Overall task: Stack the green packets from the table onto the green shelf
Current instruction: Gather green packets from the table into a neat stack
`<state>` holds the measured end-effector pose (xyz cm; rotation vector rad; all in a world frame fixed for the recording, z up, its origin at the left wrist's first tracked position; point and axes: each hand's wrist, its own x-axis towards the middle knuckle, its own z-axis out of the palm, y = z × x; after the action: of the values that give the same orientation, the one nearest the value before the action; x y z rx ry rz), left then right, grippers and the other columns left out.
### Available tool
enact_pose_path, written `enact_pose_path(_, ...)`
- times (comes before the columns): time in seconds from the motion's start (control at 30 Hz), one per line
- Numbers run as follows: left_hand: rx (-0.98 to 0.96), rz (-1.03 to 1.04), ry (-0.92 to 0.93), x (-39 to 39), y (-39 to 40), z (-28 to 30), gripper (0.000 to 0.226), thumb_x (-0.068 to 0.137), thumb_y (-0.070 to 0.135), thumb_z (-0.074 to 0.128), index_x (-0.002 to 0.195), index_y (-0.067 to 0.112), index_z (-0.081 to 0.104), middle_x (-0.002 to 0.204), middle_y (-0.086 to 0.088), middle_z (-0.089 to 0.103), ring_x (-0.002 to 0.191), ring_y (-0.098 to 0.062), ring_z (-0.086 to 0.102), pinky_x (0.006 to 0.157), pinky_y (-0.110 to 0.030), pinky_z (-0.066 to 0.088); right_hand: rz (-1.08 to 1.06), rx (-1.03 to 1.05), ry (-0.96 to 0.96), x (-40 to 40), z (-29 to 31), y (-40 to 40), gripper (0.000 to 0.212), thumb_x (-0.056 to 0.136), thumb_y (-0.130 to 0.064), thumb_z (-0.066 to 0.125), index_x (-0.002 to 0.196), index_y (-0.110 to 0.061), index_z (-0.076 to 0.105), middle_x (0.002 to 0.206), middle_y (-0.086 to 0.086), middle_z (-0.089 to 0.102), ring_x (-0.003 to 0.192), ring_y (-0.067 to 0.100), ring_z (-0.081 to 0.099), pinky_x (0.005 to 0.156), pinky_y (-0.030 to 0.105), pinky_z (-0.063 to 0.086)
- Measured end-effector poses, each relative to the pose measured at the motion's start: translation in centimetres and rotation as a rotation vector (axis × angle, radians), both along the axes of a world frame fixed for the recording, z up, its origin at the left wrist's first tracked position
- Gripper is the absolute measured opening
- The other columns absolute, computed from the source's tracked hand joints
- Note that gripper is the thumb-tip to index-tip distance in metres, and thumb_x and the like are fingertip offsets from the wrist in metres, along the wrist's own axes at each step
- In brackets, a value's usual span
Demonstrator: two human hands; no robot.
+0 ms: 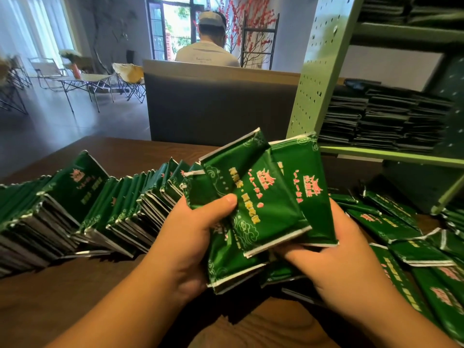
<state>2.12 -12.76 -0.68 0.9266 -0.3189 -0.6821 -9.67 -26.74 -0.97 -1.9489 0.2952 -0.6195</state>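
Left hand [190,234] and right hand [336,249] are gripping a fanned bunch of green packets [261,197] above the worktop [75,297], fingers curled, thumb pinching; green shelf [326,71] standing beside.

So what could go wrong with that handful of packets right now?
The bunch of packets is fanned out unevenly between the left hand and right hand, so one could slip out. The leaning row of packets on the table might topple if nudged.
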Motion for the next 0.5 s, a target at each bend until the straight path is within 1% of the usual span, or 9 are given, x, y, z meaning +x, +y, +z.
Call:
enact_pose_path(0.13,-0.076,-0.073,0.127,0.3,0.0,0.3,0.042,0.071,0.003,0.061,0.112,-0.002,0.070,0.087,-0.024,0.076,0.065,-0.034,0.075,0.055,-0.044,0.062,-0.122,0.118,-0.049,0.1,-0.5,-0.6,0.035,0.079,-0.008,0.083,0.099,-0.033,0.068,0.086,-0.026,0.075,0.077,-0.009,0.069,0.061,0.002,0.046)
enact_pose_path(0.17,-0.081,-0.077,0.154,0.4,0.0,0.4,0.043,0.070,0.003,0.060,0.112,-0.003,0.069,0.087,-0.024,0.075,0.066,-0.034,0.074,0.055,-0.045,0.062,-0.142,0.123,-0.056,0.0,-0.6,-0.7,0.033,0.080,-0.009,0.082,0.097,-0.033,0.067,0.085,-0.027,0.075,0.076,-0.009,0.069,0.061,0.004,0.047)
enact_pose_path(0.2,-0.088,-0.081,0.178,0.4,0.0,0.4,0.041,0.070,0.003,0.060,0.109,-0.004,0.068,0.085,-0.024,0.074,0.065,-0.034,0.074,0.056,-0.046,0.062,-0.161,0.115,-0.065,0.0,-0.6,-0.7,0.033,0.080,-0.008,0.081,0.097,-0.033,0.068,0.086,-0.026,0.075,0.077,-0.008,0.069,0.064,0.009,0.050)
enact_pose_path(0.27,-0.099,-0.078,0.210,0.6,0.1,0.4,0.029,0.069,0.005,0.059,0.095,-0.004,0.069,0.078,-0.022,0.071,0.061,-0.034,0.072,0.055,-0.046,0.062,-0.214,0.085,-0.070,0.0,-0.7,-0.7,0.033,0.081,-0.007,0.080,0.096,-0.034,0.068,0.087,-0.025,0.075,0.078,-0.005,0.070,0.069,0.019,0.050)
enact_pose_path(0.3,-0.116,-0.087,0.221,0.5,0.1,0.6,0.023,0.070,0.006,0.057,0.086,-0.003,0.071,0.075,-0.022,0.071,0.060,-0.034,0.072,0.054,-0.046,0.062,-0.242,0.070,-0.068,0.0,-0.7,-0.8,0.032,0.081,-0.007,0.079,0.096,-0.034,0.068,0.087,-0.025,0.074,0.078,-0.004,0.070,0.070,0.022,0.050)
enact_pose_path(0.4,-0.205,-0.135,0.253,0.2,0.1,1.0,0.033,0.073,0.013,0.048,0.062,-0.001,0.075,0.072,-0.022,0.072,0.058,-0.036,0.072,0.051,-0.050,0.061,-0.307,0.043,-0.077,0.0,-0.8,-1.0,0.035,0.081,-0.009,0.079,0.098,-0.037,0.066,0.089,-0.025,0.074,0.078,-0.002,0.069,0.077,0.029,0.055)
enact_pose_path(0.43,-0.224,-0.135,0.256,0.0,0.1,1.2,0.036,0.073,0.015,0.046,0.058,-0.001,0.075,0.070,-0.022,0.072,0.055,-0.036,0.072,0.047,-0.050,0.060,-0.313,0.037,-0.080,-0.1,-0.8,-1.1,0.036,0.082,-0.010,0.078,0.099,-0.039,0.065,0.089,-0.027,0.073,0.077,-0.002,0.069,0.075,0.028,0.056)
enact_pose_path(0.47,-0.232,-0.133,0.260,-0.1,0.2,1.4,0.038,0.074,0.017,0.045,0.056,-0.001,0.074,0.068,-0.022,0.072,0.053,-0.036,0.071,0.044,-0.049,0.058,-0.317,0.024,-0.085,-0.1,-0.7,-1.0,0.037,0.083,-0.009,0.077,0.099,-0.041,0.064,0.087,-0.029,0.071,0.074,0.001,0.068,0.070,0.020,0.056)
enact_pose_path(0.5,-0.228,-0.127,0.266,-0.1,0.3,1.5,0.040,0.074,0.018,0.044,0.056,0.000,0.074,0.067,-0.022,0.072,0.052,-0.036,0.071,0.042,-0.049,0.057,-0.313,0.005,-0.090,-0.2,-0.6,-0.9,0.039,0.085,-0.008,0.076,0.098,-0.043,0.063,0.085,-0.032,0.070,0.072,0.007,0.067,0.061,0.011,0.053)
